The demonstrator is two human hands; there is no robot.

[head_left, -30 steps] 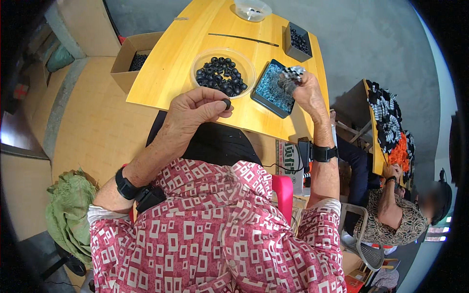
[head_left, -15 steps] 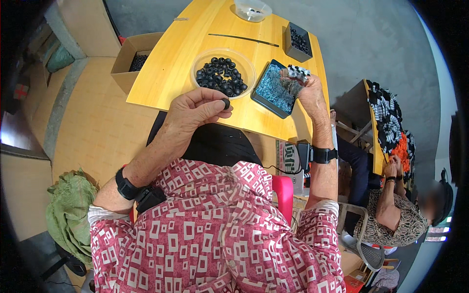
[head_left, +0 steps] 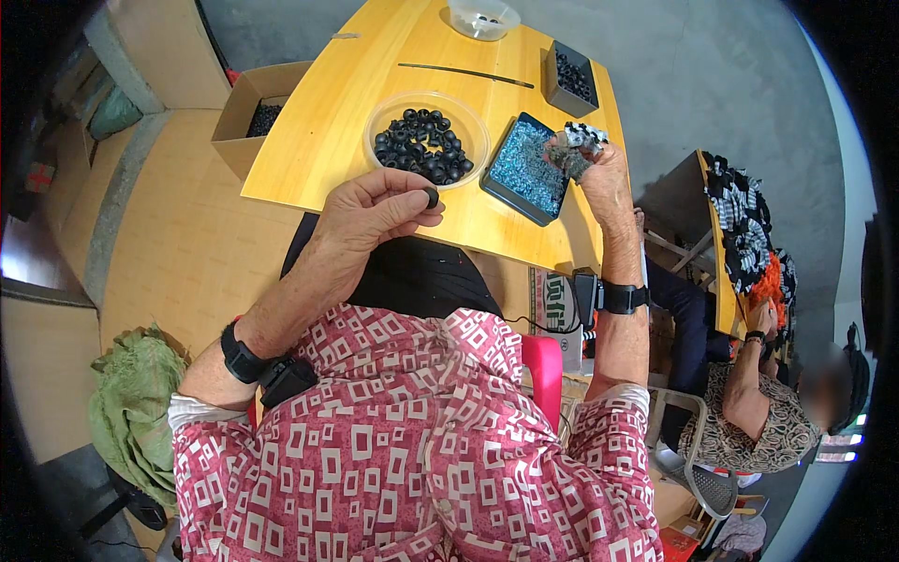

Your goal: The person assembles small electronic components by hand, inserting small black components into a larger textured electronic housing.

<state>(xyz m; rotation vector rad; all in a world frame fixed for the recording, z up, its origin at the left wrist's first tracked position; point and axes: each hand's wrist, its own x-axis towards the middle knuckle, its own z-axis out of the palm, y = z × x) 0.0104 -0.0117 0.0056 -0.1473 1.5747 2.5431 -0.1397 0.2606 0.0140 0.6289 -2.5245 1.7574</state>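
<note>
My left hand [head_left: 370, 214], closed in a pinch, holds a small round black piece [head_left: 432, 197] between thumb and fingertips. It hovers at the table's near edge, just below a clear round bowl [head_left: 486, 140] of similar black pieces [head_left: 419, 150]. Over the right side of a dark rectangular tray [head_left: 513, 208] my right hand [head_left: 604, 183] is closed around a grey bristly clump [head_left: 569, 163]. A black-and-white wrapping or item [head_left: 585, 137] shows at its fingers; I cannot tell which. Tiny shiny bluish pieces [head_left: 526, 169] fill the tray.
A thin dark rod [head_left: 466, 75] lies across the yellow table [head_left: 328, 122]. Farther back stand a dark bin [head_left: 552, 89] of black pieces and a clear tub [head_left: 459, 21]. A cardboard box [head_left: 234, 122] is on the left. Another person [head_left: 749, 403] works at the right.
My right hand has lifted slightly rightward with the grey clump, which now looks more compact and shows more of the tray's contents. My left hand has barely moved.
</note>
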